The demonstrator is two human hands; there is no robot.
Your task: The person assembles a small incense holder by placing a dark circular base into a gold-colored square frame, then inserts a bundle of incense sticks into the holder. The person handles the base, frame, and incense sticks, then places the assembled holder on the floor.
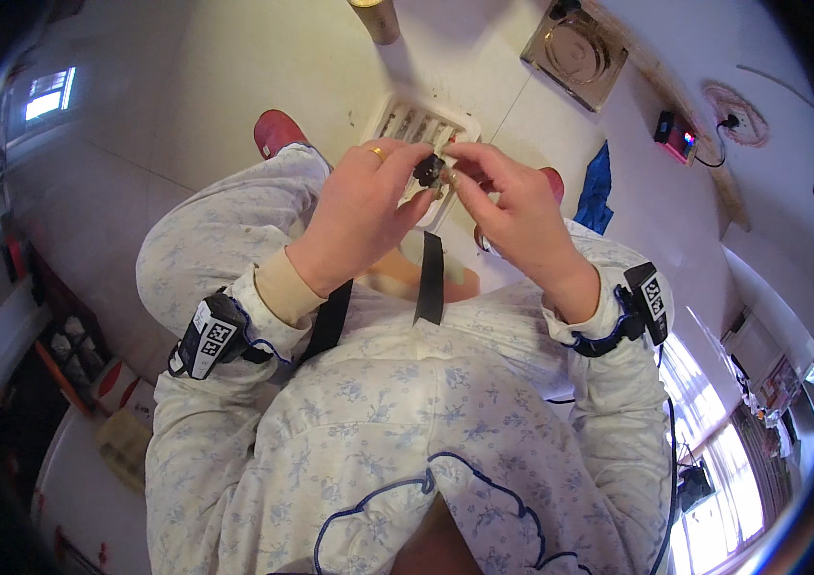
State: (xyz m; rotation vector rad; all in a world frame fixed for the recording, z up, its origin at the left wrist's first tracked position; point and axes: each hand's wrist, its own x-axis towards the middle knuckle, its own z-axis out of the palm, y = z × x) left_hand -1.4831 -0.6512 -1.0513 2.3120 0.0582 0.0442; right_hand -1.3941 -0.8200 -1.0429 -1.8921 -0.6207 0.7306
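My left hand [364, 196] has its thumb and index finger closed on a small black, lumpy piece [429, 172] with some pale spots; its exact kind is too small to tell. From the other side my right hand [520, 208] pinches the right edge of that piece with thumb and index finger. Both hands are held over a white plastic tray [469, 123] between my feet. Long ridged slots [414, 125] run along the tray, with dark bits in them. Its near part is partly hidden by my hands.
A gold-coloured cylinder [376, 21] stands beyond the tray. At the far right lies a square, brownish panel with a round shape [574, 53]. A blue sheet [596, 192] lies right of my right foot; a small lit device [675, 137] with a cord sits by the wall.
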